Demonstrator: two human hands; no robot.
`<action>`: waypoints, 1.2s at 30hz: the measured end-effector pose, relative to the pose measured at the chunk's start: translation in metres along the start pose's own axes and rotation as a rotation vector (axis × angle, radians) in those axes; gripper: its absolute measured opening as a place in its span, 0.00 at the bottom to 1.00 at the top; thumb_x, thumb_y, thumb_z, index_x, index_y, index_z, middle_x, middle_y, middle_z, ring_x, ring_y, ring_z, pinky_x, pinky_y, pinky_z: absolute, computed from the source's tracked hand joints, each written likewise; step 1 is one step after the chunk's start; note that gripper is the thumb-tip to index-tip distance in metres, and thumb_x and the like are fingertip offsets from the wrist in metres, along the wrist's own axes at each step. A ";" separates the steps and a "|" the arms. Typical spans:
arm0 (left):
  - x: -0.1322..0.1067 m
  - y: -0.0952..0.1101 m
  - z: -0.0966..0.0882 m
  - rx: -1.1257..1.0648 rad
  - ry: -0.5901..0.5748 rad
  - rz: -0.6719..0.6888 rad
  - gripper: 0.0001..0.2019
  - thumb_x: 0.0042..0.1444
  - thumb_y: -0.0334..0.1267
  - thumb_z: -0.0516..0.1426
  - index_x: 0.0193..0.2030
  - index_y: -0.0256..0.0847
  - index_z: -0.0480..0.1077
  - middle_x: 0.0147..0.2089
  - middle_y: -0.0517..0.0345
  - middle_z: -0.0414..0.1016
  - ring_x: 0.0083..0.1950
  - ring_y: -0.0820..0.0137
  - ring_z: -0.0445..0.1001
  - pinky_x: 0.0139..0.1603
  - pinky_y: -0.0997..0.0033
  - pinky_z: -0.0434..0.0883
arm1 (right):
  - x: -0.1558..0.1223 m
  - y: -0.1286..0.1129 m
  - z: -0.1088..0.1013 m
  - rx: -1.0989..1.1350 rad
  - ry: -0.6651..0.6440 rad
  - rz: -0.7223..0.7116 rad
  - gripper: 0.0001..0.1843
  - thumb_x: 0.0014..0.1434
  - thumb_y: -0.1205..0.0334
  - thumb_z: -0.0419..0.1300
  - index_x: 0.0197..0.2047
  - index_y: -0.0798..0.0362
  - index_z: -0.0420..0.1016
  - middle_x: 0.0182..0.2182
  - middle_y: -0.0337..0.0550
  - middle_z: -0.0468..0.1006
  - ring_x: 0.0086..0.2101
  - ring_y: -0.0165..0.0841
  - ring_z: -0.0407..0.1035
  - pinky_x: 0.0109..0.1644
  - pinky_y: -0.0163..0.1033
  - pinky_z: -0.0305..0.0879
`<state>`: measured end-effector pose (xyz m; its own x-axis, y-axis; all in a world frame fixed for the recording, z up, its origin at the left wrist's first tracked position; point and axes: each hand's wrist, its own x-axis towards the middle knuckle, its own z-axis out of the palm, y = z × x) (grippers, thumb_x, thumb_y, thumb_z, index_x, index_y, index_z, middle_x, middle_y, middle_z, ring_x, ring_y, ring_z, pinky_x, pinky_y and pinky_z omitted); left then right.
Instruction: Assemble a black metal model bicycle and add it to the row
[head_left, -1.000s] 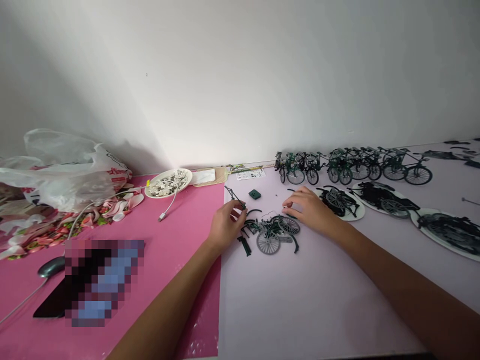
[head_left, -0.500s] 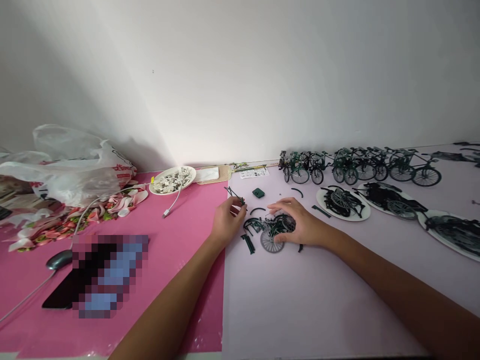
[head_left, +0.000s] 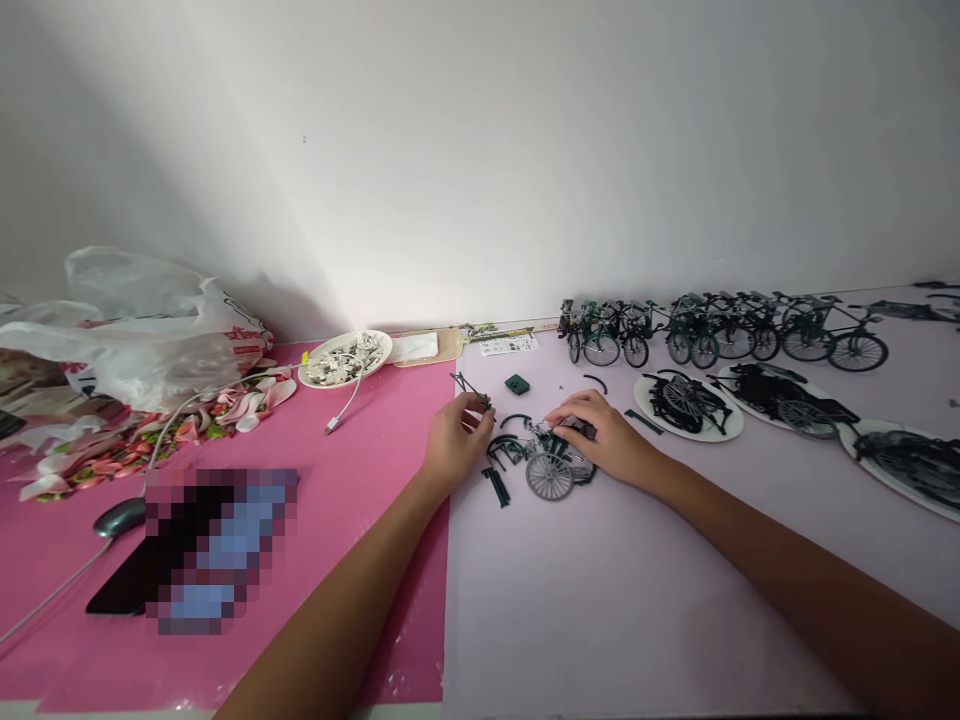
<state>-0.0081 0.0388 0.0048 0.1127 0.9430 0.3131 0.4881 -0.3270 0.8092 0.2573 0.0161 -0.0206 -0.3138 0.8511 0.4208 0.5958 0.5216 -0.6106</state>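
Though apart, hands point(head_left: 455, 440) point(head_left: 604, 438) palm-down on bicycle parts point(head_left: 550, 476).

Bare left hand point(head_left: 454, 442) and bare right hand point(head_left: 604, 436); forearms point(head_left: 750, 540) bare too.

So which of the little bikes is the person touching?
The half-built bike lying under the right hand, grey wheel showing. The others stand in a row by the wall or lie on white plates.

Soft daylight, seemingly from left; wall point(head_left: 480, 150) shaded at upper left; wide-angle stretch at edges; phone area pixelated.
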 end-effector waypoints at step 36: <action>0.001 -0.002 0.002 0.020 0.005 0.016 0.09 0.60 0.45 0.60 0.40 0.42 0.74 0.37 0.55 0.82 0.32 0.67 0.78 0.34 0.66 0.74 | -0.007 -0.048 0.010 -0.078 -0.157 -0.165 0.11 0.67 0.59 0.63 0.52 0.42 0.83 0.56 0.45 0.80 0.65 0.50 0.61 0.67 0.66 0.64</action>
<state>-0.0072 0.0403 0.0019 0.1165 0.9374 0.3281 0.5036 -0.3404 0.7940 0.2235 -0.0141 -0.0007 -0.5196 0.7563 0.3974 0.5799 0.6538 -0.4861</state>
